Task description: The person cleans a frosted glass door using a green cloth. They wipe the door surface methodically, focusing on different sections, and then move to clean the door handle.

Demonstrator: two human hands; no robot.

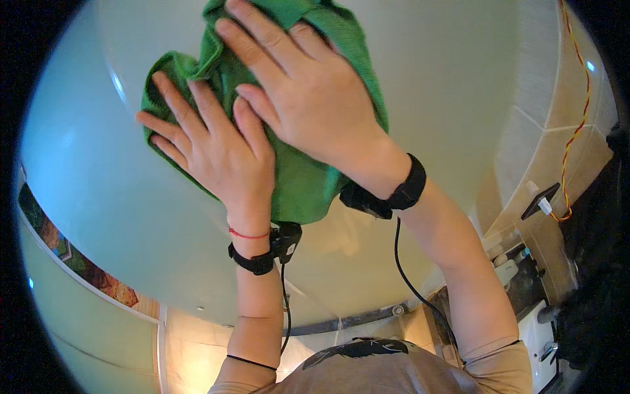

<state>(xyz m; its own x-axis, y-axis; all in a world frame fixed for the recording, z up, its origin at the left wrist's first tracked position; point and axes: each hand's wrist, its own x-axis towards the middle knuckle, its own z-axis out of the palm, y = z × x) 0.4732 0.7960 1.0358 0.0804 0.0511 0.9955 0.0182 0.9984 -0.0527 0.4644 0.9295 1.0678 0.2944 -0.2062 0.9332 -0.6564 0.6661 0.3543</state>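
Observation:
A crumpled green cloth lies against a large, smooth, glossy pale-green surface. On the cloth's left part rests my left hand, its fingers spread and a fingertip reaching the cloth's edge. My right hand lies flat on the upper part, fingers extended, with a fold of cloth over part of them. The two thumbs are close together near the cloth's middle. Each wrist wears a black strap with a small black device and a cable.
At the right, a twisted red and yellow wire runs down a tiled wall to a dark wall plate. A white washbasin with a metal tap is at the lower right. A white frame stands at the lower left.

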